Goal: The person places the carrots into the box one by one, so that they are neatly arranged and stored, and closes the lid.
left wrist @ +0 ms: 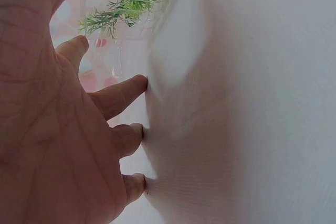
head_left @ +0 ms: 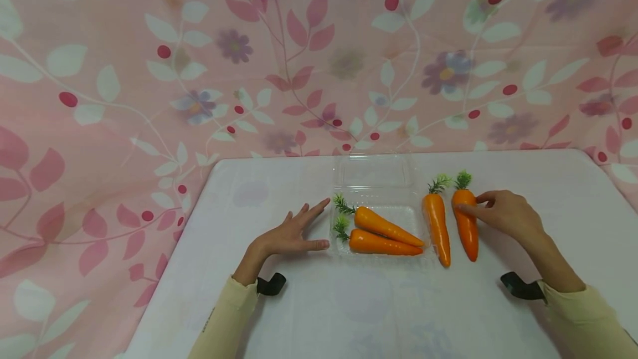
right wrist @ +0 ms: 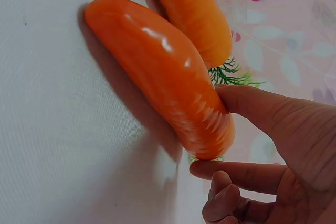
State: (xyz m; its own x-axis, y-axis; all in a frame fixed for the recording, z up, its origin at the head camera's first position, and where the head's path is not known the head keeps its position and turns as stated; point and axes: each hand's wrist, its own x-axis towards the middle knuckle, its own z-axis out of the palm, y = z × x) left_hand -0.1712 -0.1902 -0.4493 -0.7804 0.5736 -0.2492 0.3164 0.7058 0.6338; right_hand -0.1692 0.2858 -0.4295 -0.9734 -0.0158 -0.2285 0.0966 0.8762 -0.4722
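Observation:
The right hand [head_left: 508,215] has its thumb and index finger at either side of the thick upper end of the rightmost carrot [head_left: 467,231]; in the right wrist view the hand [right wrist: 283,145] pinches that carrot [right wrist: 163,72] near its top. Another carrot [head_left: 437,229] lies just left of it, against the box's right side. Two carrots [head_left: 381,226] [head_left: 384,243] lie inside the clear plastic box [head_left: 374,208], leafy ends left. Beside the box's left edge, the left hand [head_left: 289,234] rests with fingers spread; in the left wrist view the hand [left wrist: 58,108] has its fingertips on the table, holding nothing.
The box's transparent lid [head_left: 374,172] lies folded back behind it. A white cloth covers the table [head_left: 309,314], and a pink floral curtain [head_left: 299,60] hangs along its back edge. A dark device [head_left: 271,284] is strapped at each wrist.

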